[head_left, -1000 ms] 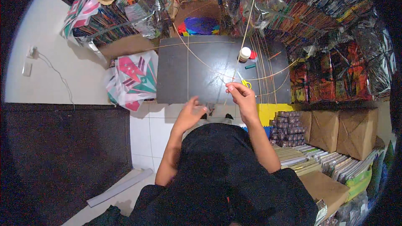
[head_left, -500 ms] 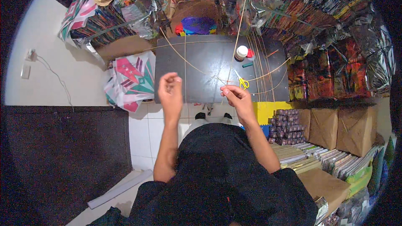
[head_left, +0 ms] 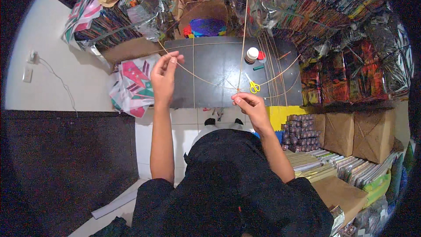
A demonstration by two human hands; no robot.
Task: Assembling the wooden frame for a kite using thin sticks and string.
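Observation:
Two thin sticks, apparently bamboo, cross over the dark table (head_left: 210,68): a long straight stick (head_left: 244,35) and a bowed stick (head_left: 195,73) that curves up at both ends. My right hand (head_left: 253,109) pinches the lower end of the straight stick, just below the crossing. Around the bowed stick near its left tip, the fingers of my left hand (head_left: 164,77) are closed. Yellow-handled scissors (head_left: 254,87) lie just right of the crossing. Beyond them are a white-capped bottle (head_left: 251,54), a red piece (head_left: 261,55) and a small green tube (head_left: 258,67).
More thin sticks (head_left: 274,72) lie along the table's right side. Printed pink and green sheets (head_left: 136,81) hang at its left edge. Wrapped stacks (head_left: 333,11) crowd the far side and right. Brown boxes (head_left: 372,134) and small stacked rolls (head_left: 300,134) stand at right.
My left hand has moved left and away from me, from empty air onto the bowed stick's left part. The straight stick's far end has swung left; my right hand keeps its pinch.

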